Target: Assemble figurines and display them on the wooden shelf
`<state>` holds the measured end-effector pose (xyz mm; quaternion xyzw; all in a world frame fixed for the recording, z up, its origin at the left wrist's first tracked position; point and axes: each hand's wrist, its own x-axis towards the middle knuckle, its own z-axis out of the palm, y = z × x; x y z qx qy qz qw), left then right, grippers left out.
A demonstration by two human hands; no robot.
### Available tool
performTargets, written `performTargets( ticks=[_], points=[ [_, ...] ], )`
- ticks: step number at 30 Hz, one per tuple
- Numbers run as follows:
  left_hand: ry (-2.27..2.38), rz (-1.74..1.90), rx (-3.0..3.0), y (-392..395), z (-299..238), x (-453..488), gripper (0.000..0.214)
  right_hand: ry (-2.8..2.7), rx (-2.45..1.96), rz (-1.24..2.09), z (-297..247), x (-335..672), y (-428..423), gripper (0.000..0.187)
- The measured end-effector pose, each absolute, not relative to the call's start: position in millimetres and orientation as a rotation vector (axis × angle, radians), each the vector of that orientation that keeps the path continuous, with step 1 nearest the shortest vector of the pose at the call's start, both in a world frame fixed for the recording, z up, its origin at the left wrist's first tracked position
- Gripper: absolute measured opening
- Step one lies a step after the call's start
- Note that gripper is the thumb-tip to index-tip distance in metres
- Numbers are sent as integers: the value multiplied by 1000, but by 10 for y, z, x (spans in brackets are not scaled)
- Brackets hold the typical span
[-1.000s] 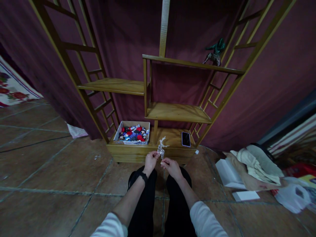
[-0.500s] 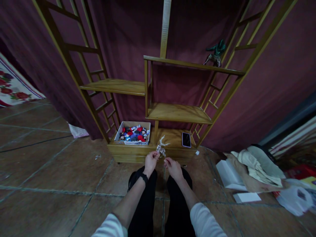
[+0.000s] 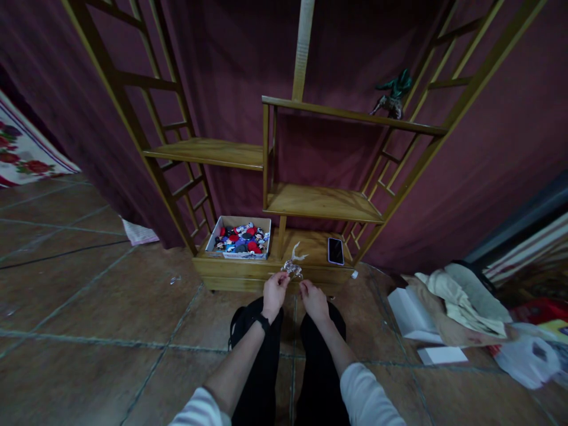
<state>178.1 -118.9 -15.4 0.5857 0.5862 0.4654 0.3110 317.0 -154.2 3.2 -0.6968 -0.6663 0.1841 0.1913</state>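
Observation:
A clear, glassy deer figurine (image 3: 292, 269) with pale branching antlers is held above my knees, before the low front of the wooden shelf unit (image 3: 231, 280). My left hand (image 3: 274, 289), with a dark band on its wrist, pinches the figurine at its lower left. My right hand (image 3: 313, 299) is closed, thumb and fingers together, just below the figurine's right end. Whether it touches a leg of the figurine or holds some small piece is too small to tell.
On the unit's bottom board stand a shallow box (image 3: 240, 238) of colourful small figures and a phone (image 3: 336, 251). A green-topped figurine (image 3: 394, 94) stands on an upper shelf. White boxes (image 3: 412, 315), cloth (image 3: 452, 299) and a plastic bag (image 3: 528, 360) lie on the floor at right.
The figurine has turned a little, its antlers now leaning further right. Both hands have shifted slightly right, still in the same pinching pose.

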Motion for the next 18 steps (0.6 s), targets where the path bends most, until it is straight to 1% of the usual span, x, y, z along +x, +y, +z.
performTargets(
  ticks=[6,12,15,18],
  points=[
    [1596,1170,1667,-1257,-126,1796,16,-1828,-1983,435,10,3146,-1540,27],
    [1652,1152,1743,-1269,-128,1796,16,-1707,-1911,532,7,3142,-1541,24],
    [1710,1155,1737,-1262,-121,1796,16,-1499,-1686,565,183,3085,-1641,26],
    [1749,1159,1728,-1250,-101,1790,16,-1306,-1370,550,617,2969,-1990,30]
  ],
)
